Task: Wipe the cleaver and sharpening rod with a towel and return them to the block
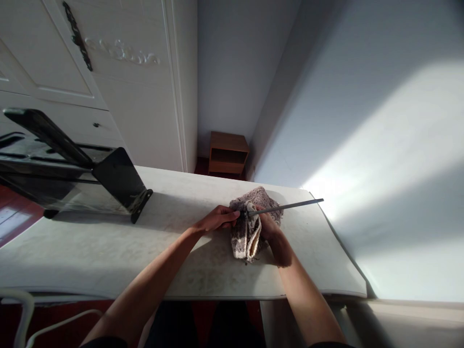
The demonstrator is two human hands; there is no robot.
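A thin metal rod sticks out to the right over the white tabletop. My left hand pinches the rod's near end, fingers closed. My right hand is wrapped in a grey-brown rag and grips the rod through it; most of its fingers are hidden by the cloth. The rag bunches up around the rod and hangs down onto the table between my hands.
A black stand with a dark slanted panel sits at the table's left rear. A small wooden nightstand stands in the far corner. White wardrobe doors rise at left, a bare wall at right. A white cable lies lower left.
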